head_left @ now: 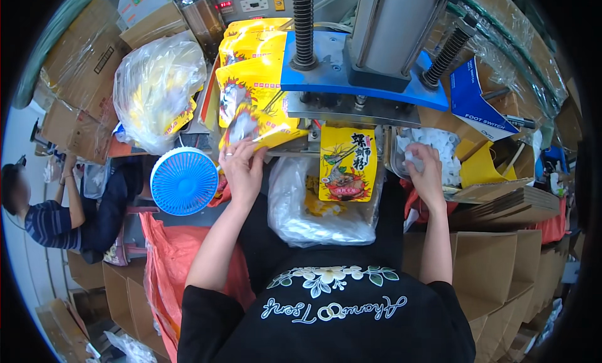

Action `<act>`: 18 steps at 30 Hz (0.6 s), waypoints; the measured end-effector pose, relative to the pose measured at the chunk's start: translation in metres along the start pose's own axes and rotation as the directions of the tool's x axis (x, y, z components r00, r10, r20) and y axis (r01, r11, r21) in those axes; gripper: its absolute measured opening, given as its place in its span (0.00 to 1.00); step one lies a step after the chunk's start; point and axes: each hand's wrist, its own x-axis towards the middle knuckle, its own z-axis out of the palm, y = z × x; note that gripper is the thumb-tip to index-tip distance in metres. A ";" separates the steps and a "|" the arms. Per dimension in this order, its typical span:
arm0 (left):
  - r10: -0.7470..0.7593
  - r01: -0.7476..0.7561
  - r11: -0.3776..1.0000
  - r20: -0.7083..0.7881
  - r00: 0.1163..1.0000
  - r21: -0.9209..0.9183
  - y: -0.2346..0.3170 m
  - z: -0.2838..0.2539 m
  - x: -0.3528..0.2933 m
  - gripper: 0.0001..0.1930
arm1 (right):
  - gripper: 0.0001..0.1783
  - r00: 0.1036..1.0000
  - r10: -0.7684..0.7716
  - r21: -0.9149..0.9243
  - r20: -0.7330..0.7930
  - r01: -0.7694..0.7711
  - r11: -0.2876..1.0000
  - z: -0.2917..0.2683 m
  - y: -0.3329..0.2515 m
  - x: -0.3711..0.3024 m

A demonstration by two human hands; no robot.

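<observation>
My left hand (241, 171) pinches the lower edge of a yellow printed pouch (260, 129), whose near part is lifted and bent. Behind it, more yellow pouches (254, 74) lie in an overlapping pile. My right hand (426, 178) is at a tray of small white plastic pieces (442, 143), fingers curled; what they hold is hidden. Between my hands, another yellow pouch (346, 165) hangs flat from under the press (364, 109), touched by neither hand. Below it, a clear plastic bag (291, 206) lines an opening with yellow pouches inside.
A blue round fan (184, 181) stands left of my left hand. Beyond it sits a full clear bag (157, 90). A blue box (480, 102) and cardboard cartons (483, 269) are at the right. A red sack (200, 256) lies lower left; another person (56, 218) sits far left.
</observation>
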 end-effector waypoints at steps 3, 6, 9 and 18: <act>-0.147 0.225 0.843 0.194 0.970 -0.488 0.043 -0.024 0.004 0.06 | 0.17 0.992 0.020 0.291 -0.121 0.016 0.957 -0.002 -0.012 0.001; -0.244 0.463 0.594 0.400 0.883 -0.658 0.051 0.000 -0.027 0.06 | 0.15 1.000 -0.028 0.537 0.006 0.020 0.844 -0.003 -0.053 0.003; -0.216 0.500 0.549 0.465 0.859 -0.669 0.063 0.023 -0.051 0.07 | 0.13 0.984 -0.098 0.623 0.147 -0.016 0.782 0.000 -0.088 0.000; -0.230 0.724 0.435 0.712 0.664 -0.535 0.084 0.033 -0.041 0.13 | 0.19 0.956 -0.035 0.713 0.290 -0.191 0.675 0.029 -0.078 0.010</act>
